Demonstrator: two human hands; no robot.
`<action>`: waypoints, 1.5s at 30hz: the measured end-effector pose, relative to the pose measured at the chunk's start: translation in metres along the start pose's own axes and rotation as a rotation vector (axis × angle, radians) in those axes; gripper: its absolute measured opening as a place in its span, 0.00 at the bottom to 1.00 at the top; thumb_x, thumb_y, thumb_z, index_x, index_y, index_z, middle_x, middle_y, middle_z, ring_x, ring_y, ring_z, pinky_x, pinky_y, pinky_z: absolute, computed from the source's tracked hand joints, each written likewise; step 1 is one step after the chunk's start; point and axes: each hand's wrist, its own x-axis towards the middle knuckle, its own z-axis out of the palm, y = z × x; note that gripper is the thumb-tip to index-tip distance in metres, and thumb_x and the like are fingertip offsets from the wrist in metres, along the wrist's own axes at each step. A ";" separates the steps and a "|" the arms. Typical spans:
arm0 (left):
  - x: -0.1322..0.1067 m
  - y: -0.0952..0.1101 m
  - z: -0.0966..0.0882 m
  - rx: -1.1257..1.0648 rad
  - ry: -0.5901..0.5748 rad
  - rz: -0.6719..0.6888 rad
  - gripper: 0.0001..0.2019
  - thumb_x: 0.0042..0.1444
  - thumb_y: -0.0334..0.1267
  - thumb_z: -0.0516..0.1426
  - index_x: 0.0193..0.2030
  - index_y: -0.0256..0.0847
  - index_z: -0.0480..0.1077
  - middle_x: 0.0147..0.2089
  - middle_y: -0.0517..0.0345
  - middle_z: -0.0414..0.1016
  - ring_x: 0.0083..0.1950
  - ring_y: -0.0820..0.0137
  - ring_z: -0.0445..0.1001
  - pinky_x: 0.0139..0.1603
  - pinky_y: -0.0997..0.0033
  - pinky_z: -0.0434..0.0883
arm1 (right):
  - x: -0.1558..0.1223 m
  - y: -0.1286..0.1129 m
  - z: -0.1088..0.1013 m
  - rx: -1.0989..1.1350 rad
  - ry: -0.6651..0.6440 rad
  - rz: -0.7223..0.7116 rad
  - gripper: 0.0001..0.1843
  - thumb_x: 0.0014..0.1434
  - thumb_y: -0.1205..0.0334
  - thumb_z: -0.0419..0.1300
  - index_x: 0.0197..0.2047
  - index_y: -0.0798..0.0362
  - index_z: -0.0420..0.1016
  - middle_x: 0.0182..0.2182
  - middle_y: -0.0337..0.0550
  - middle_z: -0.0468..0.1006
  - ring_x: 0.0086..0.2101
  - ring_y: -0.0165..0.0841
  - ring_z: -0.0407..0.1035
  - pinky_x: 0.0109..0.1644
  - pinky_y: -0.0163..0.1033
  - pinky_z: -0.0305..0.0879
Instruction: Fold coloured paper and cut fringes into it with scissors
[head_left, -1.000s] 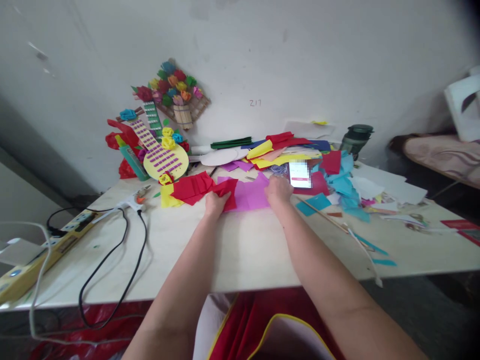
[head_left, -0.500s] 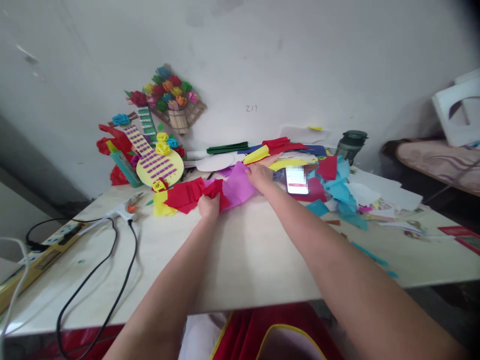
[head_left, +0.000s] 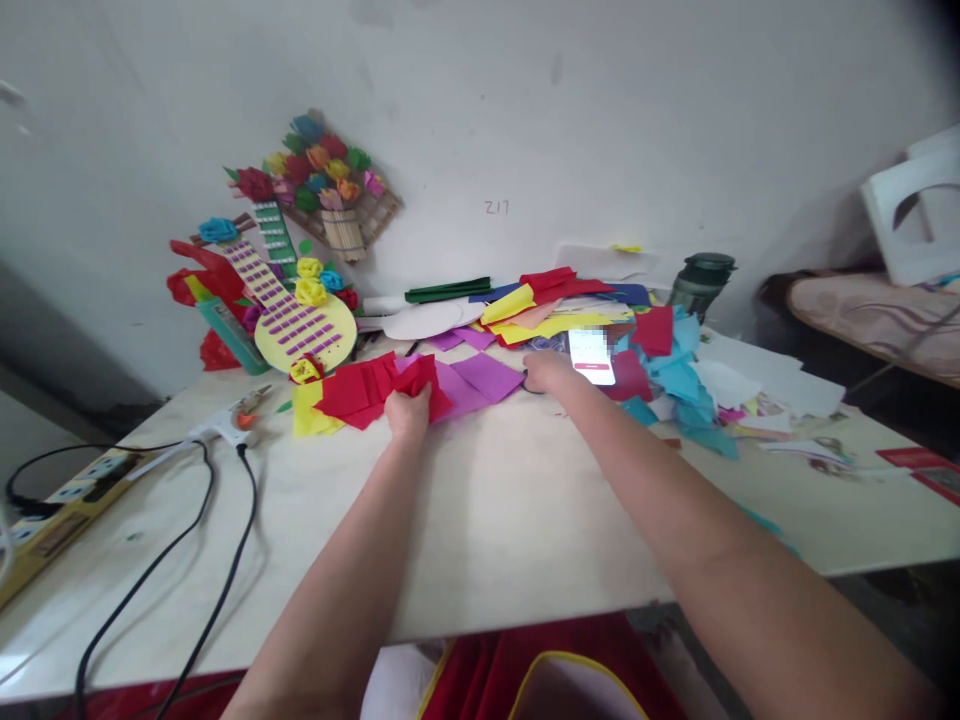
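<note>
My left hand [head_left: 409, 410] is closed on a piece of red paper [head_left: 422, 375], lifting its crumpled edge. More red paper [head_left: 356, 390] lies to the left, over a yellow sheet [head_left: 311, 410]. Purple paper [head_left: 487, 378] is spread between my two hands on the table. At the right end of the purple paper, my right hand [head_left: 550, 372] has its fingers curled together. A small dark edge shows by its fingertips, too little to name. The phone [head_left: 592, 357] with a lit screen lies just right of that hand.
A yellow paper guitar [head_left: 304, 335] with paper flowers leans at the left by a glue bottle [head_left: 231, 330]. A glue gun [head_left: 229, 428] trails its black cord towards a power strip [head_left: 67, 510]. Blue paper scraps [head_left: 686, 390] and a dark bottle [head_left: 701, 285] are at right.
My right hand has let go of the purple paper, which now lies flatter, and moved right towards the phone. My left hand stays on the red paper. The view has shifted slightly.
</note>
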 end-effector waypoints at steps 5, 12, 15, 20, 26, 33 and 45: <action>0.001 -0.004 0.000 -0.009 -0.004 0.013 0.13 0.40 0.45 0.62 0.23 0.35 0.72 0.24 0.48 0.73 0.33 0.58 0.75 0.32 0.67 0.69 | -0.002 -0.010 0.002 -0.033 0.043 -0.033 0.20 0.52 0.70 0.56 0.49 0.59 0.72 0.47 0.60 0.73 0.47 0.46 0.69 0.45 0.47 0.64; 0.003 -0.006 0.001 -0.039 -0.006 0.018 0.15 0.37 0.47 0.63 0.26 0.35 0.73 0.28 0.47 0.74 0.34 0.57 0.75 0.33 0.66 0.70 | -0.027 -0.001 -0.031 0.051 0.208 0.165 0.16 0.51 0.71 0.57 0.44 0.59 0.75 0.42 0.58 0.76 0.44 0.45 0.70 0.42 0.43 0.65; 0.006 -0.008 0.003 -0.085 -0.015 0.023 0.17 0.38 0.48 0.63 0.27 0.34 0.73 0.29 0.46 0.75 0.35 0.57 0.75 0.32 0.66 0.71 | -0.039 0.003 -0.039 0.273 0.316 0.214 0.14 0.51 0.68 0.59 0.42 0.58 0.76 0.39 0.55 0.77 0.42 0.44 0.71 0.39 0.41 0.66; 0.012 -0.013 0.004 -0.163 -0.008 0.014 0.20 0.35 0.49 0.63 0.29 0.33 0.73 0.30 0.46 0.76 0.34 0.59 0.76 0.31 0.68 0.71 | -0.052 -0.016 -0.019 1.206 0.085 -0.001 0.16 0.53 0.63 0.60 0.47 0.53 0.72 0.25 0.40 0.76 0.22 0.29 0.71 0.20 0.30 0.62; 0.011 -0.013 0.005 -0.191 -0.011 0.018 0.21 0.35 0.51 0.63 0.27 0.32 0.73 0.28 0.46 0.75 0.32 0.60 0.75 0.28 0.69 0.70 | -0.070 -0.061 0.006 1.595 -0.082 -0.071 0.20 0.51 0.47 0.62 0.39 0.54 0.66 0.18 0.36 0.73 0.15 0.27 0.68 0.11 0.27 0.54; 0.012 -0.015 0.005 -0.217 -0.001 0.019 0.21 0.37 0.49 0.63 0.32 0.33 0.75 0.27 0.49 0.75 0.33 0.61 0.76 0.30 0.69 0.71 | -0.081 -0.092 0.018 1.564 -0.159 -0.037 0.31 0.51 0.39 0.57 0.49 0.52 0.60 0.20 0.38 0.76 0.16 0.29 0.70 0.12 0.27 0.56; 0.011 -0.014 0.008 -0.374 -0.007 -0.038 0.21 0.37 0.47 0.64 0.35 0.32 0.75 0.27 0.50 0.75 0.31 0.63 0.75 0.31 0.68 0.71 | -0.080 -0.094 0.019 1.595 -0.099 0.059 0.24 0.51 0.43 0.60 0.40 0.54 0.63 0.19 0.38 0.76 0.13 0.24 0.65 0.11 0.25 0.50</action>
